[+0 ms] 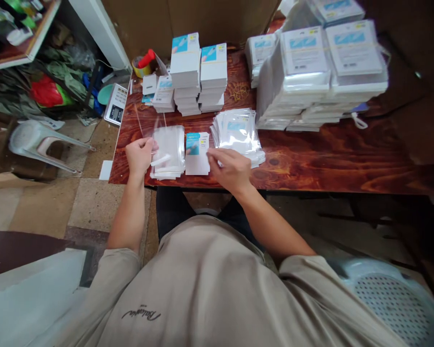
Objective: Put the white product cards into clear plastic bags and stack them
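Observation:
My left hand (140, 155) is closed, pinching a clear plastic bag (144, 126) that stands up above a stack of clear plastic bags (170, 144). Beside that stack lies a small pile of printed cards (197, 164), white with a blue picture. My right hand (233, 167) has its fingers curled together at the right edge of the top card; whether the card is lifted is hard to see. Just behind that hand is a loose pile of bagged cards (238, 127).
Tall stacks of cards (185, 60) stand at the back of the wooden table (311, 166). Bundles of bagged cards (304, 53) fill the back right. Rubber bands (238, 91) lie between them. At the left edge are a scale (116, 105) and a stool (32, 137).

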The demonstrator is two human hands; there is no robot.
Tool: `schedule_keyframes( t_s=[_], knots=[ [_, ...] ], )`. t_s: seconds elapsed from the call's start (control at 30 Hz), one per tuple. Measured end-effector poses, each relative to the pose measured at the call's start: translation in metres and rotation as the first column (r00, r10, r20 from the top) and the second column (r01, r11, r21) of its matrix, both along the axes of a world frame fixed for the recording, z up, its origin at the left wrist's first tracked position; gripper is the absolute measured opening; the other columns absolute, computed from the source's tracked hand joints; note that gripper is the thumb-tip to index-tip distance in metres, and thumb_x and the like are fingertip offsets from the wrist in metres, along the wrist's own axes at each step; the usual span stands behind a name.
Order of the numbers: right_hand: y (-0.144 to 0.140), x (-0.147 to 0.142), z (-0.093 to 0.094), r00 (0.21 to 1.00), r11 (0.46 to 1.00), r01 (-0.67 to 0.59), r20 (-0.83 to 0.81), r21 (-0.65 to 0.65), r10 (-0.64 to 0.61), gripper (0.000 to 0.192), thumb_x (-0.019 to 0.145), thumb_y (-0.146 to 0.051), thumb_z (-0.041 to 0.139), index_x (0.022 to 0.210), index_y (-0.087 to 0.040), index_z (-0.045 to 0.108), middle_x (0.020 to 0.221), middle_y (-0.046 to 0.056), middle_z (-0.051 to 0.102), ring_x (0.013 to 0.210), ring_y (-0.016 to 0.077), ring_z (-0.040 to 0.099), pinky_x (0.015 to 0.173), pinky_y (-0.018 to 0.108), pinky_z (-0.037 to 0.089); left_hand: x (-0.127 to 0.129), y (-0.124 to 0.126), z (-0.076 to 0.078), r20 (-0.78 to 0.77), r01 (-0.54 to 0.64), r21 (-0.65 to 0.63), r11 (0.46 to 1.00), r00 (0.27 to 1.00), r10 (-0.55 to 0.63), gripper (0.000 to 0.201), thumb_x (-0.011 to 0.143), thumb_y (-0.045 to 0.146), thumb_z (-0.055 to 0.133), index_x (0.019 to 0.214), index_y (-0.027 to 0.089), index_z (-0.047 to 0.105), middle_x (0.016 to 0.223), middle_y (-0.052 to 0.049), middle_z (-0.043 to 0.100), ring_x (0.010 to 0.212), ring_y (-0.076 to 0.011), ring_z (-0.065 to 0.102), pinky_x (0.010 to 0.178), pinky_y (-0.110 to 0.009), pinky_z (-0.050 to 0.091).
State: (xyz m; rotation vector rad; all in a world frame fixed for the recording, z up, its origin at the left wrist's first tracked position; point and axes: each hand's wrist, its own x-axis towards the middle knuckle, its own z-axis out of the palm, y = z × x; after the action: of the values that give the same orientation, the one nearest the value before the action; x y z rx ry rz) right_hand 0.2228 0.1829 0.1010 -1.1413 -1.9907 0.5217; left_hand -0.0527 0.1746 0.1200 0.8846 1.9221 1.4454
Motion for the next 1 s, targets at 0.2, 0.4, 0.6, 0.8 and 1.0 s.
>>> schedule_keyframes(
  t_s=[0.2, 0.4, 0.6, 0.8, 1.0],
  knots=[
    [-0.028, 0.004, 0.004, 0.759, 0.804, -0.09, -0.563, -0.587, -0.326, 0.038, 0.08, -0.057, 0.079, 0.076, -0.02, 0.074, 0.06, 0.0, 0.062, 0.047, 0.0133, 0.053, 0.042, 0.027, 0.042, 0.039, 0.008, -0.017, 0.439, -0.077, 0.181, 0.98, 0.898, -0.011, 0.028, 0.077, 0.037, 0.084, 0.085, 0.017, 0.068, 0.084, -0.007, 0.074, 0.074, -0.0175, 0.073, 0.069, -0.029, 0.058],
    [-0.03, -0.001, -0.014, 0.634, 0.778, -0.043, -0.619, -0.627, -0.464, 0.041, 0.078, -0.057, 0.081, 0.076, -0.017, 0.072, 0.052, -0.003, 0.057, 0.04, 0.0112, 0.051, 0.038, 0.024, 0.043, 0.08, -0.006, -0.018, 0.599, -0.101, 0.183, 0.978, 0.801, -0.029, 0.033, 0.073, 0.039, 0.088, 0.088, 0.018, 0.068, 0.086, -0.005, 0.076, 0.075, -0.0165, 0.074, 0.067, -0.027, 0.059],
    [-0.033, -0.014, -0.016, 0.61, 0.806, 0.001, -0.638, -0.592, -0.469, 0.042, 0.08, -0.061, 0.078, 0.078, -0.019, 0.072, 0.063, 0.0, 0.067, 0.048, 0.0144, 0.062, 0.047, 0.027, 0.053, 0.104, -0.028, -0.019, 0.621, 0.007, 0.153, 0.988, 0.777, -0.102, 0.048, 0.062, 0.045, 0.094, 0.088, 0.015, 0.068, 0.084, -0.005, 0.076, 0.07, -0.0155, 0.072, 0.068, -0.029, 0.062],
    [-0.035, 0.002, -0.018, 0.784, 0.693, -0.398, -0.615, -0.601, -0.084, 0.043, 0.079, -0.059, 0.079, 0.075, -0.018, 0.07, 0.064, 0.001, 0.065, 0.053, 0.0122, 0.059, 0.05, 0.025, 0.048, 0.096, -0.037, -0.014, 0.621, 0.027, 0.158, 0.987, 0.775, -0.12, 0.047, 0.064, 0.042, 0.094, 0.092, 0.015, 0.069, 0.09, -0.007, 0.077, 0.072, -0.0189, 0.074, 0.066, -0.031, 0.063],
    [-0.03, -0.009, -0.029, 0.81, 0.844, -0.108, -0.539, -0.525, -0.232, 0.059, 0.059, -0.049, 0.094, 0.098, -0.021, 0.061, 0.085, -0.001, 0.066, 0.07, 0.0124, 0.056, 0.064, 0.027, 0.049, 0.103, -0.055, -0.005, 0.592, 0.296, 0.098, 0.95, 0.75, -0.295, 0.045, 0.07, 0.044, 0.091, 0.097, 0.013, 0.074, 0.09, -0.011, 0.077, 0.075, -0.0245, 0.075, 0.068, -0.038, 0.065]
  ],
)
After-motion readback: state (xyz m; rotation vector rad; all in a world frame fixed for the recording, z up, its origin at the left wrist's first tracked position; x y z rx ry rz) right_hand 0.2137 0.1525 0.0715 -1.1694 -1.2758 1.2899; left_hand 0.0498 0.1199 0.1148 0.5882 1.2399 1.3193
